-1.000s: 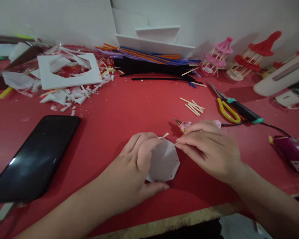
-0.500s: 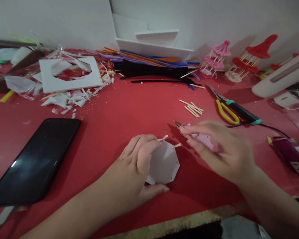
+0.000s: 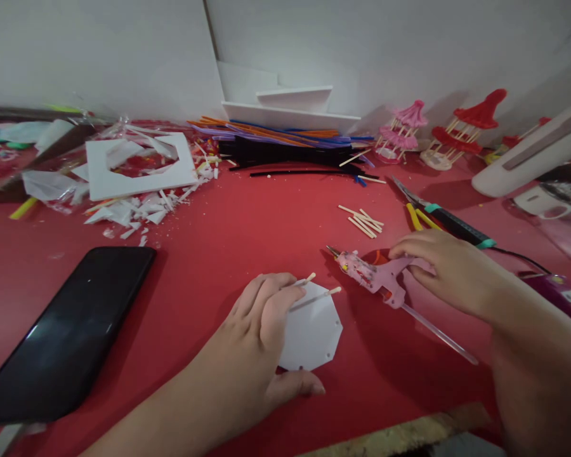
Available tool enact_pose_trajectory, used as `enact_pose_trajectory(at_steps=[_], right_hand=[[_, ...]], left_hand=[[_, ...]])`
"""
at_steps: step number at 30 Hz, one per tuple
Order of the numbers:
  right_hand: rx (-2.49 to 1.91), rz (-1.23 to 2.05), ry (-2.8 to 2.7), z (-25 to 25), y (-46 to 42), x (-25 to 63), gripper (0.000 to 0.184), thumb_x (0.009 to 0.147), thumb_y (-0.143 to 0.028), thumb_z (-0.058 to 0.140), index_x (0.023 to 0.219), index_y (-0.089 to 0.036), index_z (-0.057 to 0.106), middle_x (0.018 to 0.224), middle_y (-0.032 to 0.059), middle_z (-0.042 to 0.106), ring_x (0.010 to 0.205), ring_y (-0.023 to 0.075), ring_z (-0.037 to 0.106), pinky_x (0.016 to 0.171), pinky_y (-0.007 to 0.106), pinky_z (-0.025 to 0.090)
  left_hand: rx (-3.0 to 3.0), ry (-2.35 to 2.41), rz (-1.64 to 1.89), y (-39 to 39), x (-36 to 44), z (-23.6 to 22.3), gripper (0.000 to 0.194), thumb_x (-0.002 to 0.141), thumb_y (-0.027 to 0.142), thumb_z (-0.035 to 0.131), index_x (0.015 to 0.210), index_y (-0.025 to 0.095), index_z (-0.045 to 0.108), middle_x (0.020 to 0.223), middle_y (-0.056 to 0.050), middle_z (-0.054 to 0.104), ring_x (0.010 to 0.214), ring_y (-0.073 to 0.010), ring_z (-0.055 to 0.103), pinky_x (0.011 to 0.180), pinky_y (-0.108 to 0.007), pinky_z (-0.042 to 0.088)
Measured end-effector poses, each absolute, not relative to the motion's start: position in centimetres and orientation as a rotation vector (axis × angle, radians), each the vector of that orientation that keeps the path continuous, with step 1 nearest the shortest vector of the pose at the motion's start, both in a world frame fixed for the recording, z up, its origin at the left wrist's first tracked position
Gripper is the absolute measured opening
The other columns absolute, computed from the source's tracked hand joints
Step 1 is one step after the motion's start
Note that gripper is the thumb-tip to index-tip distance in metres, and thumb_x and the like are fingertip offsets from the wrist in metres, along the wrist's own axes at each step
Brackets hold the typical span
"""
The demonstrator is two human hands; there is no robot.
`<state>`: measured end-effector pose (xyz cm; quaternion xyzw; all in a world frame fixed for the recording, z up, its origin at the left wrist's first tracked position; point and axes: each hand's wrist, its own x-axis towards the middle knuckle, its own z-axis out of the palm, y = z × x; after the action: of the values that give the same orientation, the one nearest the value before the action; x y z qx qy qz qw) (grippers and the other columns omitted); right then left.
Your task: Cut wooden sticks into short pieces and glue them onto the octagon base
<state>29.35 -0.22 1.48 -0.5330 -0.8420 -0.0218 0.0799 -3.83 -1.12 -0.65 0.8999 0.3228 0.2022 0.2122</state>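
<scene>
A white octagonal board (image 3: 311,333) rests in my left hand (image 3: 261,327), whose fingers curl over its left side while the thumb lies along the lower edge. Two short wooden sticks (image 3: 332,291) stand at the board's far edge, and small holes or dots mark its other corners. To the right, my right hand (image 3: 452,266) grips the handle of a pink hot glue gun (image 3: 374,276). The nozzle points away to the upper left, and a clear glue stick (image 3: 440,333) sticks out behind. The gun is apart from the board.
Loose wooden sticks (image 3: 361,223) lie beyond the glue gun, near pliers with yellow handles (image 3: 413,216). A black phone (image 3: 71,330) lies at left. White scraps and a cut-out board (image 3: 140,184) are behind it. Pipe cleaners (image 3: 290,149) and small pink and red models (image 3: 461,136) line the back.
My right hand has turned the glue gun, so its body and glue stick now show more fully. The left hand still holds the board. The camera view has shifted slightly.
</scene>
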Motion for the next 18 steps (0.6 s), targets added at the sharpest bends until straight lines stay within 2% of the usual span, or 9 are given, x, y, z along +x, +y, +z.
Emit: enact_pose_trajectory(at_steps=[3,6,8,10,13,15,18], right_hand=[[-1.623,-0.114,-2.486,1.4,0.4,29.5,0.024,0.075,-0.009,0.044,0.084,-0.022,0.063,0.087,0.0051,0.069,0.080,0.0213,0.063,0.069,0.035,0.051],[-1.661,-0.168,-2.408,1.2,1.1,30.1,0.025,0.073,-0.009,0.044,0.083,-0.021,0.063,0.088,0.0052,0.069,0.081,0.0222,0.064,0.070,0.036,0.051],[-1.683,-0.176,-2.360,0.9,1.3,30.4,0.028,0.072,-0.007,0.044,0.087,-0.021,0.063,0.092,0.0050,0.069,0.085,0.0224,0.065,0.073,0.036,0.051],[-1.688,-0.176,-2.333,0.8,1.4,30.4,0.031,0.072,-0.005,0.043,0.089,-0.021,0.063,0.095,0.0048,0.070,0.087,0.0216,0.066,0.075,0.035,0.051],[-1.677,-0.175,-2.329,0.7,1.3,30.2,0.033,0.073,-0.002,0.041,0.090,-0.021,0.063,0.098,0.0056,0.069,0.090,0.0208,0.066,0.077,0.035,0.052],[-1.670,-0.172,-2.338,0.9,1.1,29.8,0.035,0.073,-0.001,0.040,0.091,-0.021,0.062,0.103,0.0062,0.068,0.093,0.0212,0.066,0.080,0.036,0.052],[-1.677,-0.209,-2.314,1.3,0.8,29.0,0.037,0.074,-0.002,0.042,0.097,-0.024,0.061,0.107,0.0063,0.067,0.098,0.0234,0.064,0.085,0.038,0.051]], left_hand=[[2.489,0.916,0.599,-1.1,-3.7,-0.6,0.095,0.063,0.058,0.081,0.132,0.020,0.027,0.128,-0.021,0.048,0.119,-0.0403,0.049,0.093,-0.061,0.047],[2.481,0.907,0.629,-1.2,-3.7,-0.4,0.101,0.057,0.072,0.075,0.132,0.021,0.028,0.124,-0.019,0.052,0.115,-0.0403,0.052,0.091,-0.061,0.048],[2.441,0.935,0.579,-1.2,-3.6,-0.1,0.099,0.059,0.075,0.070,0.131,0.021,0.029,0.122,-0.019,0.053,0.112,-0.0396,0.054,0.087,-0.058,0.050],[2.385,1.006,0.520,-1.3,-3.6,0.3,0.083,0.069,0.065,0.072,0.127,0.021,0.033,0.119,-0.017,0.056,0.110,-0.0373,0.056,0.084,-0.055,0.052],[2.345,1.092,0.494,-1.4,-3.7,0.5,0.057,0.080,0.034,0.071,0.121,0.022,0.035,0.116,-0.013,0.057,0.110,-0.0341,0.056,0.085,-0.052,0.052],[2.345,1.098,0.508,-1.4,-3.8,0.4,0.053,0.081,0.024,0.069,0.121,0.022,0.035,0.114,-0.012,0.057,0.109,-0.0327,0.056,0.087,-0.052,0.052],[2.329,1.115,0.523,-1.2,-3.8,0.2,0.050,0.082,0.020,0.066,0.122,0.021,0.035,0.111,-0.011,0.058,0.105,-0.0308,0.057,0.086,-0.052,0.052]])
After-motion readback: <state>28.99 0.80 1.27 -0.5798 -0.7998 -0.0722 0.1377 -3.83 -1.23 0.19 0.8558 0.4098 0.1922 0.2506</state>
